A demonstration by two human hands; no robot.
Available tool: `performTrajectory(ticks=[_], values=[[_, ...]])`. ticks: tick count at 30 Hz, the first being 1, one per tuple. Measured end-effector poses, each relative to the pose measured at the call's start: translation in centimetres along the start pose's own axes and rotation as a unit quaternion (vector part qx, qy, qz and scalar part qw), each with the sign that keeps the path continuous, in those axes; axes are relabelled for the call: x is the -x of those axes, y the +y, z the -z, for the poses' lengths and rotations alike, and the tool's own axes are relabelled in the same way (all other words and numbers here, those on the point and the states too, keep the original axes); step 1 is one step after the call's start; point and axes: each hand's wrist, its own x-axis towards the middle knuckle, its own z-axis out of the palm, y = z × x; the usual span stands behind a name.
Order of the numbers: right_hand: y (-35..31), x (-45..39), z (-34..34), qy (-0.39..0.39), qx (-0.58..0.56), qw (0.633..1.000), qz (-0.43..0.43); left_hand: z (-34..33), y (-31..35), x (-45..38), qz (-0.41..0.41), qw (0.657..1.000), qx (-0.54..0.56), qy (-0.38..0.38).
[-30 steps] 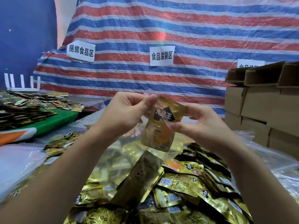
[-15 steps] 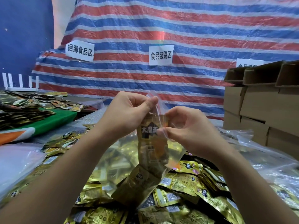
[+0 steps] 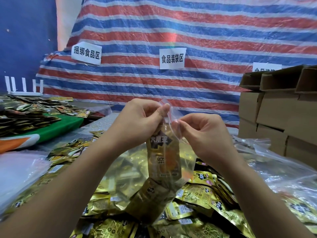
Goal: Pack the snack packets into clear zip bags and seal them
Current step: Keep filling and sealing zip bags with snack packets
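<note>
Behind the bench [image 3: 109,122], paper signs [image 3: 172,58] on the striped tarp read 捆绑食品区 and 食品装袋区. Above the bench's near edge, both hands pinch the mouth of a clear zip bag [image 3: 169,157]: left hand [image 3: 137,124], right hand [image 3: 204,134]. A gold snack packet [image 3: 163,155] marked 大魔王 sits inside. Sealing seems to be the step in hand; next, press along the red zip strip.

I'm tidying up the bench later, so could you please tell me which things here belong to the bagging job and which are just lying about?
Job in hand:
- clear zip bag, pinched at its mouth by left hand and right hand
- gold snack packet inside it
- loose gold packets below

Lying about:
- cardboard boxes
- paper signs
- green board
</note>
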Motion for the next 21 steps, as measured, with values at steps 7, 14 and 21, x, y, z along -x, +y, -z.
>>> performTrajectory(ticks=[7,14,21], values=[[0.2,0.1,-0.5,0.065,0.083,0.994,0.026,-0.3,0.6,0.2,0.021,0.997,0.077,-0.020],[0.0,0.2,0.6,-0.237,0.061,0.969,-0.025,0.0,-0.2,-0.1,-0.001,0.999,-0.036,0.023],[-0.1,-0.1,0.2,0.024,0.065,0.996,0.062,1.3,-0.1,-0.6,0.051,0.993,0.092,0.050]])
